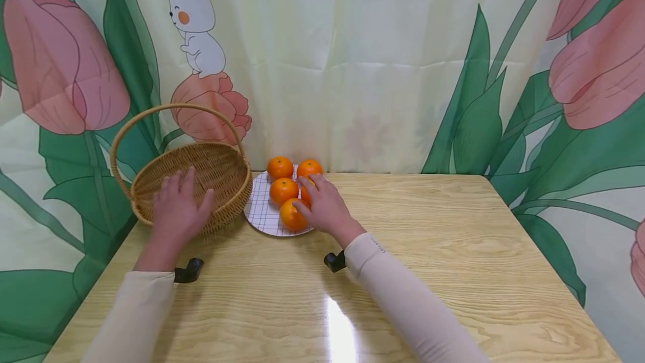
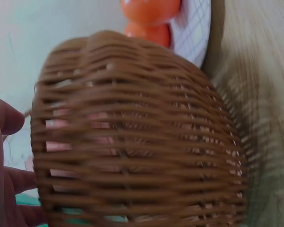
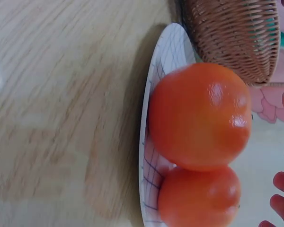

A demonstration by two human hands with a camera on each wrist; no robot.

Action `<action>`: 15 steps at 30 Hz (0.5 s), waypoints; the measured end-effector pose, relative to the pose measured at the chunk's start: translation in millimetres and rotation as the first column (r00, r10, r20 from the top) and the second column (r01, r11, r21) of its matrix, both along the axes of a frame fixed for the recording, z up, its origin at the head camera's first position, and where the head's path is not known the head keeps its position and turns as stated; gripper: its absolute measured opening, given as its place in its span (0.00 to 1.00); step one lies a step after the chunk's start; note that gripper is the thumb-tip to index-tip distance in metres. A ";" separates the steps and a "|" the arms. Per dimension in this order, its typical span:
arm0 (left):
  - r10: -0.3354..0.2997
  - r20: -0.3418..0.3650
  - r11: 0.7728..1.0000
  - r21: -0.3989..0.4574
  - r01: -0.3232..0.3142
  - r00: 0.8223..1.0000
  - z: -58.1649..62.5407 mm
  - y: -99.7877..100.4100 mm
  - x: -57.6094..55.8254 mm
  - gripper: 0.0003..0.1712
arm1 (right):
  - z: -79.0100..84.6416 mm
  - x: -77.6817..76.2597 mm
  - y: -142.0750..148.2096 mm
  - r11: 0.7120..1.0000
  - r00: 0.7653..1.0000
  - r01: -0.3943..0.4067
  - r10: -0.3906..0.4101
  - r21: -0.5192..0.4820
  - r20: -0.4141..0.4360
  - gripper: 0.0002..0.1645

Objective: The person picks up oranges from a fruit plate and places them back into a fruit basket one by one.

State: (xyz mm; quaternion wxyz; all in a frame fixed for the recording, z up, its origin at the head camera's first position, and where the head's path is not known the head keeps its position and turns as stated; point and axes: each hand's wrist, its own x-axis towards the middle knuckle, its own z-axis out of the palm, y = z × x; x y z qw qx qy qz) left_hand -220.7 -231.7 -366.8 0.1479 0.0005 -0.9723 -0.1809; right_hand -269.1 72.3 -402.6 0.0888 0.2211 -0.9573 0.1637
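Note:
A wicker basket [image 1: 234, 206] with a tall arched handle stands at the back left of the table. My left hand [image 1: 178, 209] is in front of it, fingers extended over the near rim and thumb spread apart; whether it touches the wicker I cannot tell. Beside the basket, a white plate [image 1: 259, 214] with a checked pattern bears several oranges [image 1: 284, 190]. Over the plate's right side reaches my right hand [image 1: 325, 203], its fingers spread and partly covering the fruit. In the right wrist view, its fingertips show at the right edge, apart from the front orange [image 3: 199, 116].
The wooden table [image 1: 428, 251] ends at a curtain [image 1: 378, 71] printed with tulips and a rabbit. Bare wood extends in front of the plate and to its right. Black wrist mounts [image 1: 188, 270] protrude below both hands.

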 end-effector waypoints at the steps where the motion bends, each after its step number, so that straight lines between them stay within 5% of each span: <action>1: 0.007 -0.011 1.000 0.009 -0.006 1.000 -0.6 -2.6 1.0 0.44 | -0.4 -0.1 -1.1 1.000 1.000 -0.004 0.004 0.000 -0.005 0.39; 15: 0.120 -0.067 0.990 0.083 -0.114 0.990 -16.5 -39.7 13.3 0.41 | -8.5 6.5 -16.4 0.999 0.999 -0.039 0.038 0.030 0.030 0.40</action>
